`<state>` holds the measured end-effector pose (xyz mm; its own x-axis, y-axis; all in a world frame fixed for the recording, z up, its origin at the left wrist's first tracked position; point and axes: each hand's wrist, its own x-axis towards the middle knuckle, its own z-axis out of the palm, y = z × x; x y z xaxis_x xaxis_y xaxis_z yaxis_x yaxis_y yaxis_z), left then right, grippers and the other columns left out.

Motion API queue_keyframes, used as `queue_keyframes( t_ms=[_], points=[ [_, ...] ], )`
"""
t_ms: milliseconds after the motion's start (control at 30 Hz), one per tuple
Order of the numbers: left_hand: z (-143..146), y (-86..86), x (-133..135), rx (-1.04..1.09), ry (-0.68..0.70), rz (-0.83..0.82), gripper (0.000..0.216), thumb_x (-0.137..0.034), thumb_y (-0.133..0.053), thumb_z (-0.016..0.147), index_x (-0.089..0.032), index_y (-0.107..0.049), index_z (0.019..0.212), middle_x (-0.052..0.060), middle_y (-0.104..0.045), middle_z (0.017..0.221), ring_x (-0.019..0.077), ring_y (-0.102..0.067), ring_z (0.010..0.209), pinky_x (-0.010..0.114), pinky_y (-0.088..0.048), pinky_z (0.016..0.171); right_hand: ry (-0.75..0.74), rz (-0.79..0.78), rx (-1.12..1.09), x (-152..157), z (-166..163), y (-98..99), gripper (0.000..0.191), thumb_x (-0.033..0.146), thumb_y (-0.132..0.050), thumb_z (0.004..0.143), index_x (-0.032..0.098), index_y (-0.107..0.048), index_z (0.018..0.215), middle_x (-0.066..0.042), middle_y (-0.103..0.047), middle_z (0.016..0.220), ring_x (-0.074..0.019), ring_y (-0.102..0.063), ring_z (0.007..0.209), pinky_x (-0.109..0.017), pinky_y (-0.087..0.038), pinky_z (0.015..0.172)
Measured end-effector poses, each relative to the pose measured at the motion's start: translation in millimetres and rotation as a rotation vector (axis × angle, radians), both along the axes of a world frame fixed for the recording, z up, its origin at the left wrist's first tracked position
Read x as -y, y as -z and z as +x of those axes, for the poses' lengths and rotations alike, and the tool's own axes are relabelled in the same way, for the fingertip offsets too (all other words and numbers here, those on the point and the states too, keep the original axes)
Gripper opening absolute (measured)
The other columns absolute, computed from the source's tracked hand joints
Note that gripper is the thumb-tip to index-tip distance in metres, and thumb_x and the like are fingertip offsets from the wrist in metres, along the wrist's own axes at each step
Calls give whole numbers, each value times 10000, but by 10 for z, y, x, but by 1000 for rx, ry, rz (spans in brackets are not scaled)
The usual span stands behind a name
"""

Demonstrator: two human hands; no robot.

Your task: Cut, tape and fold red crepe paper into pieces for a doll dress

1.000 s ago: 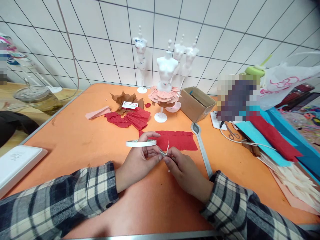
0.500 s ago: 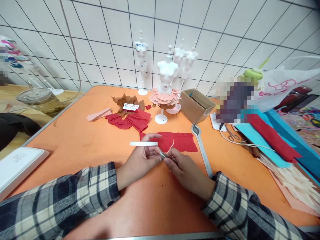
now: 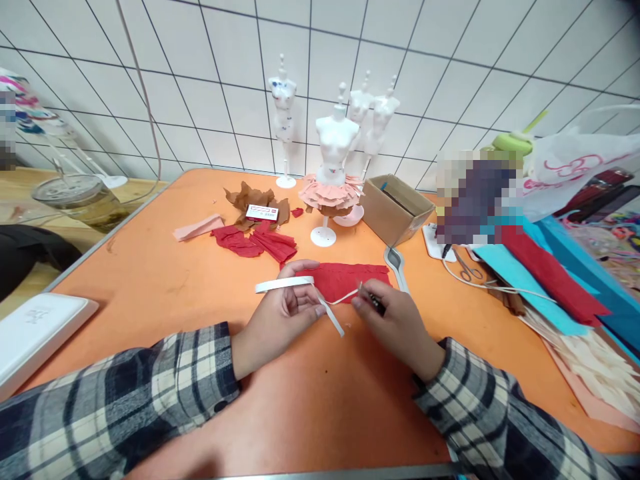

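A narrow roll of white tape (image 3: 270, 285) hangs around the fingers of my left hand (image 3: 277, 323), and a loose tape end (image 3: 334, 320) sticks out past the thumb. My right hand (image 3: 397, 323) is closed on a small dark tool (image 3: 376, 305), mostly hidden by the fingers, so its kind is unclear. A thin pale strip (image 3: 345, 297) runs from near the left fingers to the right fingertips. Beyond both hands a red crepe paper piece (image 3: 345, 277) lies flat on the orange table (image 3: 280, 427).
A dress-form mannequin (image 3: 336, 143) with a pink ruffled skirt (image 3: 330, 192) stands behind the red paper. Around it are a cardboard box (image 3: 395, 213), brown paper (image 3: 245, 200) and a grey-handled tool (image 3: 397, 267). Scissors (image 3: 469, 272) and paper sheets (image 3: 540, 267) lie right; a white box (image 3: 45, 340) left.
My right hand has moved right, away from the left, with the dark tool. A thin strip now spans the gap, and the loose tape end shows. The tape roll has tilted slightly.
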<state>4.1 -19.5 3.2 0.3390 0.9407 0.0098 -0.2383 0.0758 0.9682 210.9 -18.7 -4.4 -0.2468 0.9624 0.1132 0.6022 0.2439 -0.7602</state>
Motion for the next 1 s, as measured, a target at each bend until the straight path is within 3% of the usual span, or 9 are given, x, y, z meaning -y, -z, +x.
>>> queue_keyframes(
  t_ms=[133, 267, 333, 467, 633, 767, 900, 1000],
  points=[
    [17, -9, -3, -30, -25, -1, 588, -166, -692, 793, -223, -402, 1301, -52, -608, 697, 77, -580, 643, 183, -451, 637, 204, 90, -409, 65, 10, -1, 188, 365, -467, 941, 216, -496, 831, 59, -425, 605, -106, -436, 503, -230, -350, 500],
    [35, 26, 41, -150, -8, 19, 570, -145, -665, 780, -225, -398, 1277, -48, -596, 718, 108, -603, 691, 231, -475, 678, -13, 143, -193, 157, -69, -81, 236, 381, -606, 874, 197, -618, 1022, 40, -518, 632, -106, -447, 521, -230, -343, 504],
    [51, 21, 76, -193, 7, 44, 550, -131, -653, 771, -228, -404, 1252, -45, -592, 737, 123, -617, 725, 261, -492, 714, -108, 103, -95, 175, -122, -99, 249, 384, -630, 859, 193, -642, 1018, 24, -582, 661, -112, -491, 546, -234, -357, 530],
    [72, -22, 120, -249, 45, 76, 505, -131, -641, 770, -229, -425, 1215, -38, -592, 756, 133, -623, 735, 286, -502, 733, -152, 18, -68, 161, -170, -68, 161, 337, -588, 887, 197, -663, 914, 4, -647, 691, -130, -555, 598, -244, -376, 572],
    [16, -44, 88, -258, 90, 81, 248, -294, -666, 812, -180, -543, 995, -7, -597, 757, 133, -607, 705, 261, -501, 672, -194, -7, -76, 144, -128, -79, 167, 287, -554, 897, 181, -626, 790, 26, -533, 606, -107, -454, 544, -235, -311, 526],
    [-51, -35, 26, -263, 97, 68, 299, -433, -563, 901, -153, -584, 1003, 19, -638, 726, 142, -628, 633, 255, -514, 603, -331, -45, -147, 151, -100, -140, 136, 219, -534, 886, 179, -565, 760, 54, -411, 579, -90, -357, 523, -227, -267, 509],
    [-103, -18, -5, -474, 107, 261, 372, -462, -483, 940, -148, -633, 808, 40, -659, 717, 142, -629, 613, 244, -497, 596, -389, -84, -221, 157, -90, -170, 147, 221, -522, 879, 182, -514, 737, 56, -367, 593, -86, -322, 532, -223, -254, 500],
    [-133, -34, 17, -600, 96, 390, 385, -418, -377, 989, -175, -638, 844, 29, -681, 723, 141, -642, 655, 237, -490, 648, -397, -100, -239, 155, -80, -167, 197, 270, -515, 891, 184, -489, 716, 54, -362, 593, -84, -313, 528, -222, -256, 494]
  ],
)
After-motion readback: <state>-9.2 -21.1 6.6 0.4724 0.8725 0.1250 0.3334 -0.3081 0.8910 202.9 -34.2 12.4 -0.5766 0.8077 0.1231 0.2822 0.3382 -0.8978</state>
